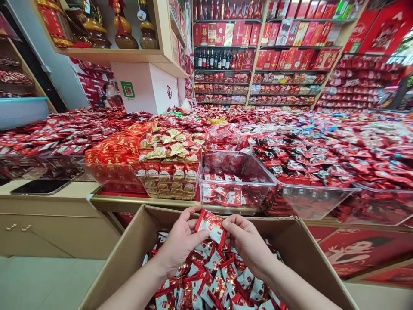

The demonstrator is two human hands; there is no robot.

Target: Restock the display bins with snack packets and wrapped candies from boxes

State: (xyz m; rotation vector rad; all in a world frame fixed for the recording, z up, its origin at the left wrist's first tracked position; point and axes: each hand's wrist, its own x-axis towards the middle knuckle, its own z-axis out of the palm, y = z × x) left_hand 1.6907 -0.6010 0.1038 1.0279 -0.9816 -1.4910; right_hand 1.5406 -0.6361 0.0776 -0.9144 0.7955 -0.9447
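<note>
A red and white candy packet (211,227) is held up between both hands, above an open cardboard box (119,258). My left hand (182,241) pinches its left side, thumb across the front. Its right edge is between the thumb and fingers of my right hand (247,239). Many similar red and white packets (206,284) lie loose in the box below. Just beyond the box stands a clear plastic bin (238,168), partly filled with red and white packets.
Clear bins heaped with durian packets (167,172), red packets (109,150) and dark red packets (297,159) flank the partly filled bin. A black phone (40,187) lies on the left counter. Shelves of boxes and bottles (213,59) stand behind; a blue basin (22,113) is at far left.
</note>
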